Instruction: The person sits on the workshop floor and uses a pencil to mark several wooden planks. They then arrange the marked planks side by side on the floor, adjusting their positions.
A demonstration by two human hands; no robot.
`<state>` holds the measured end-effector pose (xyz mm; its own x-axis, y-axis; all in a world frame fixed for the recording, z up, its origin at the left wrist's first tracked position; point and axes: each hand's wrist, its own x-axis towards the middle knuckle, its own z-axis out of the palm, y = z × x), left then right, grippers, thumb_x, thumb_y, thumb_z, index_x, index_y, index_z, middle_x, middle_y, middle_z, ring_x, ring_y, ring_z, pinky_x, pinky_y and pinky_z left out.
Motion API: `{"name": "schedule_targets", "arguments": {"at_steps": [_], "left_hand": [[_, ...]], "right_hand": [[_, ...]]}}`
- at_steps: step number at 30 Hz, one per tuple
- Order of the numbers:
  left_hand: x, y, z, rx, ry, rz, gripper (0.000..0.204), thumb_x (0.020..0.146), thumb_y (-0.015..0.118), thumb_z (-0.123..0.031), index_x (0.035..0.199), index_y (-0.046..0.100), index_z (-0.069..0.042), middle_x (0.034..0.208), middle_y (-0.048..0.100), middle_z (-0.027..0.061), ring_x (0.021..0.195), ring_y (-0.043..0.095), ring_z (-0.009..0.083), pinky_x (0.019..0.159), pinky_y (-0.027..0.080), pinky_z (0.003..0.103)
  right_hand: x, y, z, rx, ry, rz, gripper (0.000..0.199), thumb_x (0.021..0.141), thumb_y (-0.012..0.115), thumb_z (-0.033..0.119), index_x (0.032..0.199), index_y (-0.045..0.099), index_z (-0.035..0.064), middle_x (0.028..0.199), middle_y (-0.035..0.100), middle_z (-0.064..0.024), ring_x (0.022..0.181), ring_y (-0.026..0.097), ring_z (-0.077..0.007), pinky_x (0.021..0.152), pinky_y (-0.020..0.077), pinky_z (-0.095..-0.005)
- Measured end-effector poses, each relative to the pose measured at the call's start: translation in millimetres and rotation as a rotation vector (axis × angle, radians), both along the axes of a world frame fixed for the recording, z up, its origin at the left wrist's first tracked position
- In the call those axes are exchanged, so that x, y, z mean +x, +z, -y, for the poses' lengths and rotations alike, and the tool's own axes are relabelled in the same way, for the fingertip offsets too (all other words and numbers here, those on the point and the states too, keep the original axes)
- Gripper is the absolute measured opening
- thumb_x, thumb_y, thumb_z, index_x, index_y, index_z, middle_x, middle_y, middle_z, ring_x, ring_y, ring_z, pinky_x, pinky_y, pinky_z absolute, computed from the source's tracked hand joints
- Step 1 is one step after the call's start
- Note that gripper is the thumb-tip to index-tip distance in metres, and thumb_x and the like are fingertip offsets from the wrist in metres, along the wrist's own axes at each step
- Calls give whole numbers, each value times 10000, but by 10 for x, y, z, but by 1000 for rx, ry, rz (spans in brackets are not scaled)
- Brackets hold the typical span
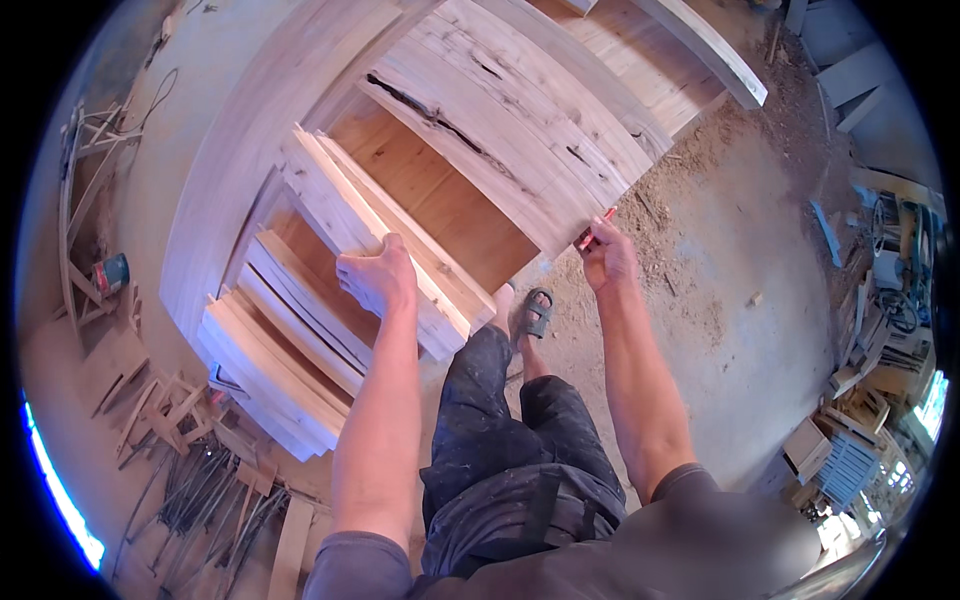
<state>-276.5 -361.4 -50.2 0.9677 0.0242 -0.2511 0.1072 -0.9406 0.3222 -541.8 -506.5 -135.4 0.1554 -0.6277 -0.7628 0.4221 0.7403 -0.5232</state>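
the left hand [380,275] is clasped over a thick board [325,197], which lies right under the palm and runs out to both sides of it. the right hand [610,258] is closed around a slim red stick [597,232], whose tip pokes out past the fingers, just beside the near corner of a wide cracked panel [520,130]. between the two grips, a brown wooden surface [430,180] shows in a gap. more boards [265,350] lie to the lower left of the left grip; a sandal [537,312] is below the right one.
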Motion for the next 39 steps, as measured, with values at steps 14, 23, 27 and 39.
{"name": "schedule_targets", "arguments": {"at_steps": [14, 23, 27, 39], "left_hand": [[-35, 1, 111, 152, 13, 48, 664, 809, 719, -391, 1225, 476, 66, 1253, 523, 239, 1237, 500, 404, 973, 506, 542], [-12, -42, 84, 167, 2, 71, 656, 807, 732, -387, 1210, 475, 63, 1235, 535, 245, 1228, 501, 408, 968, 508, 534], [-1, -7, 107, 174, 16, 38, 672, 802, 741, -395, 1218, 475, 62, 1226, 541, 245, 1227, 503, 412, 972, 509, 537], [8, -63, 65, 190, 3, 82, 653, 802, 733, -408, 1191, 489, 56, 1238, 529, 230, 1210, 503, 411, 952, 506, 557]], "right_hand": [[208, -16, -660, -82, 92, -80, 268, 840, 779, 38, 1088, 676, 22, 968, 668, -40, 895, 619, -141, 772, 492, -282], [444, 579, -784, -920, 308, -975, 644, 701, 822, 89, 1276, 545, 7, 1147, 575, -127, 1059, 573, -263, 966, 464, -378], [480, 616, -804, -973, 309, -1016, 641, 683, 804, 66, 1263, 535, 24, 1163, 540, -154, 1111, 543, -310, 981, 450, -411], [521, 732, -643, -601, 151, -609, 580, 729, 791, 106, 1246, 559, -18, 1000, 562, -43, 936, 570, -176, 852, 476, -309]]}}
